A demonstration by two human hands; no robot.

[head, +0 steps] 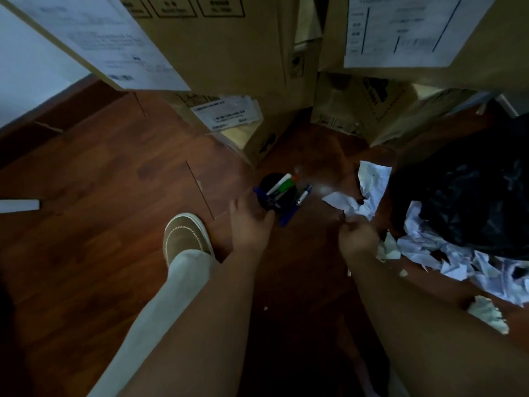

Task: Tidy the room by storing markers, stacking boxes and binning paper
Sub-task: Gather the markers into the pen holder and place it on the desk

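Right hand [357, 233], lower centre-right of the frame: fingers curled, pinching the near edge of a crumpled white paper [355, 203] on the floor [114, 173]; left hand [249, 224], centre: fingers spread and relaxed, holding nothing, just beside the black marker cup [279, 193].

Markers: several upright in the cup; one blue marker [303, 194] loose on the floor, touching or just beside the cup's right side; cannot tell which.

Paper: further crumpled sheets [446, 253] heaped at right, against a black bin bag [472, 190].

Boxes: cardboard boxes [229, 53] stacked across the top of the frame.

Step in hand, by judgement: binning paper, with marker storing unfinished; next move calls for lifting the pinched sheet clear and carrying it right to the bag's mouth, which is not clearly visible.

Room: open floor at left and lower centre; shoe [186, 236] near the left hand; boxes close behind the cup; a careless sweep could tip it.
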